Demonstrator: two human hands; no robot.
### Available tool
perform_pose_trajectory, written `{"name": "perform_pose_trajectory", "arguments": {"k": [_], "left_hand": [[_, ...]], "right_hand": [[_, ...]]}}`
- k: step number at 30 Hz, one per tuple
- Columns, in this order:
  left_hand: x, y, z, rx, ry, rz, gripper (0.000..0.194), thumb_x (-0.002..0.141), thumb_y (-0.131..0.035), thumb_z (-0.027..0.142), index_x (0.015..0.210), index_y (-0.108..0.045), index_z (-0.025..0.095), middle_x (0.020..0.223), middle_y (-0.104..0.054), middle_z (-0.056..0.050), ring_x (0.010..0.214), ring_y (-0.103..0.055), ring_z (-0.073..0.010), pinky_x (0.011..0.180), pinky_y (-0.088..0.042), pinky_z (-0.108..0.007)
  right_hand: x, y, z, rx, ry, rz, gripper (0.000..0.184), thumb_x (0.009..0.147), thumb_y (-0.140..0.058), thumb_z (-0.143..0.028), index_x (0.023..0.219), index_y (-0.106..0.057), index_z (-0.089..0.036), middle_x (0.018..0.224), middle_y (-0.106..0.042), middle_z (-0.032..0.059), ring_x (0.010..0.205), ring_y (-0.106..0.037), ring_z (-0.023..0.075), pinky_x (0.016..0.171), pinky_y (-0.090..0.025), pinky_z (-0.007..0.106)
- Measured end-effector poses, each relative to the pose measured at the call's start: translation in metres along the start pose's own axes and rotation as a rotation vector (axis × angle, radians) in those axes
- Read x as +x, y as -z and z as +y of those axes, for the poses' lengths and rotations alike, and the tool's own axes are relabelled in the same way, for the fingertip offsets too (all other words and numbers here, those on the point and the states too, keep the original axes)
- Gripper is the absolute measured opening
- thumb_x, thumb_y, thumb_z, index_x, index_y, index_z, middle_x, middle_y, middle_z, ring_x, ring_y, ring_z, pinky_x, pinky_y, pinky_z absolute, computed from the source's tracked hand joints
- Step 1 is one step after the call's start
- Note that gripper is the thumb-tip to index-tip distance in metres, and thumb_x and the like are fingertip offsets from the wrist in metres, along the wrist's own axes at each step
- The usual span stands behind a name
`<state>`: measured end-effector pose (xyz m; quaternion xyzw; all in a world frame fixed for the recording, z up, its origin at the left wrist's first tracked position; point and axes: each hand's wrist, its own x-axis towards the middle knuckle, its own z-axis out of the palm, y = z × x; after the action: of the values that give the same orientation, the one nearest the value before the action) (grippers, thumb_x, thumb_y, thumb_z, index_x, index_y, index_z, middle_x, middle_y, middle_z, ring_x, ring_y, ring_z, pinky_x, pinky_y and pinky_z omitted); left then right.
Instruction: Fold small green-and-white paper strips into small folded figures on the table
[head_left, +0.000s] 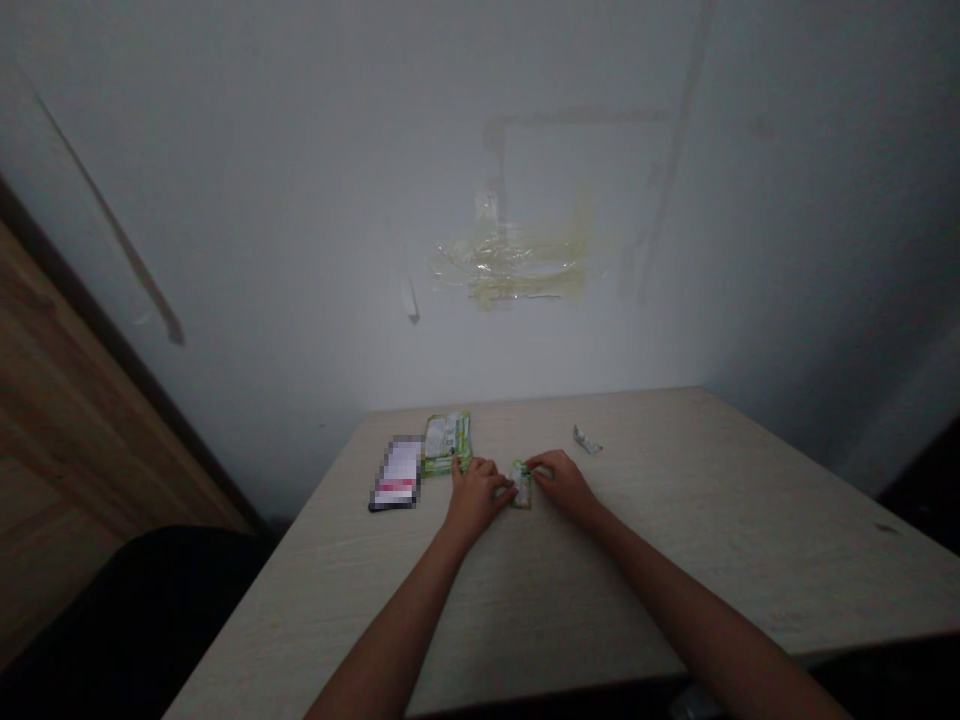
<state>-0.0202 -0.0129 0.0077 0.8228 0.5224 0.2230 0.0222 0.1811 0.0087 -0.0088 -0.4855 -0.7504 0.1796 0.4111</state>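
A small green-and-white packet (520, 486) lies on the table between my two hands. My left hand (475, 492) is closed at the packet's left edge, with its fingertips and thumb pressed on it. My right hand (561, 482) pinches at the packet's upper right corner, where a small spot of red shows by the fingertips. Just beyond my left hand lies a larger green-and-white printed packet (448, 437), partly overlapped in view by those fingers. What print the small packet carries is too blurred to read.
A phone with a blurred-out screen (399, 472) lies left of the larger packet. A crumpled silvery wrapper scrap (586, 440) is at the back right. The pale wooden table (675, 520) meets a wall with peeling tape (517, 265). A dark rounded shape (142, 610) stands at lower left.
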Motion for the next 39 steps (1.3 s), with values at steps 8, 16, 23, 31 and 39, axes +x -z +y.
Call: {"name": "perform_pose_trajectory", "arguments": {"k": [8,16,23,31,39], "left_hand": [[0.001,-0.001,0.001,0.006,0.056,-0.024,0.02,0.083,-0.062,0.046,0.094,-0.075,0.034,0.093,-0.066,-0.003,0.108,-0.049,-0.0245,0.113,-0.003,-0.061],[0.0,-0.002,0.001,-0.029,0.072,-0.01,0.017,0.082,-0.063,0.046,0.092,-0.073,0.037,0.111,-0.068,0.0,0.118,-0.044,-0.0262,0.11,-0.003,-0.066],[0.0,-0.007,-0.003,-0.067,0.069,-0.014,0.015,0.082,-0.063,0.046,0.092,-0.072,0.039,0.118,-0.068,0.004,0.129,-0.04,-0.0297,0.107,-0.001,-0.071],[0.0,-0.009,-0.005,-0.097,0.08,-0.017,0.016,0.081,-0.064,0.045,0.092,-0.072,0.038,0.119,-0.068,0.003,0.128,-0.041,-0.0286,0.108,0.0,-0.07],[0.001,-0.011,-0.007,-0.084,0.082,-0.021,0.015,0.081,-0.064,0.044,0.093,-0.071,0.038,0.119,-0.068,0.004,0.127,-0.042,-0.0276,0.107,-0.003,-0.071]], "right_hand": [[-0.001,-0.001,-0.005,0.283,-0.088,-0.091,0.018,0.076,-0.061,-0.019,0.093,-0.056,-0.019,0.086,-0.072,0.0023,0.083,-0.069,0.0176,0.08,-0.049,0.031],[0.0,-0.004,-0.003,0.067,-0.055,-0.061,0.012,0.078,-0.064,-0.02,0.089,-0.058,-0.02,0.089,-0.071,0.0033,0.09,-0.066,0.0182,0.084,-0.046,0.031],[0.006,-0.006,-0.008,-0.056,-0.076,-0.028,0.009,0.082,-0.062,-0.019,0.09,-0.059,-0.02,0.088,-0.071,0.0034,0.093,-0.063,0.0184,0.083,-0.042,0.029],[0.011,-0.009,-0.007,-0.172,-0.077,0.004,0.008,0.085,-0.059,-0.02,0.093,-0.059,-0.019,0.092,-0.07,0.0045,0.096,-0.059,0.0187,0.081,-0.04,0.026],[0.014,-0.012,-0.013,-0.333,-0.112,0.002,0.01,0.091,-0.054,-0.026,0.097,-0.058,-0.02,0.098,-0.067,0.007,0.094,-0.06,0.019,0.078,-0.04,0.025]]}}
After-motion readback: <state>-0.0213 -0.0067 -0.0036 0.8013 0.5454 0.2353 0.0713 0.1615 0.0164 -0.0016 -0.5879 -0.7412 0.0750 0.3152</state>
